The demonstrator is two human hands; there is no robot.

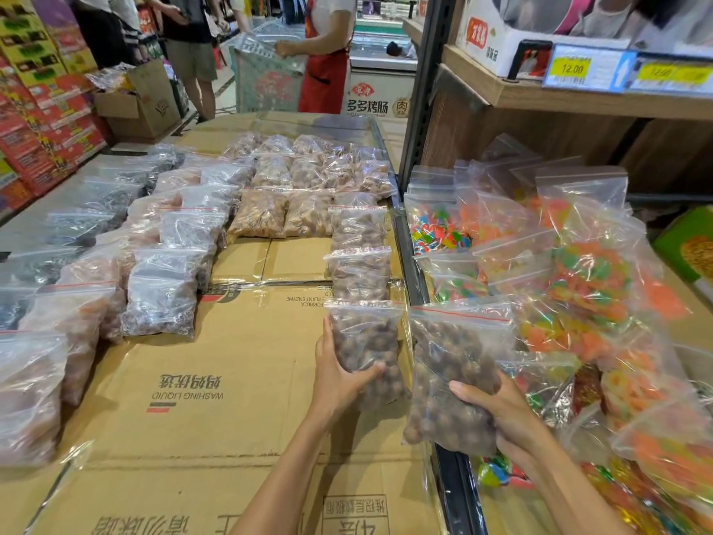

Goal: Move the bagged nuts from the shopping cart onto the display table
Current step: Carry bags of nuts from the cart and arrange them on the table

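Head view shows my left hand (339,374) clasped round the lower end of a clear zip bag of round brown nuts (364,341), thumb on its near face, the bag lying on the worktop (239,364), whose surface is flattened brown cardboard with printed lettering. Just right of that hand, my right hand (501,411) grips a second nut bag (451,372) from below, fingers wrapped across its bulging bottom; this one is lifted and tilted, hanging over the dark metal edge rail (459,480) between the worktop and the heap at my right. Its plastic is glossy and crinkled, with a red seal line along the top. Beyond the left hand, two more nut bags (360,249) lie in a column, overlapping end to end. Further left sit rows of bagged dark and pinkish goods (162,299). Right of my right hand, slippery bags of bright orange and multicoloured sweets (586,279) pile loosely.
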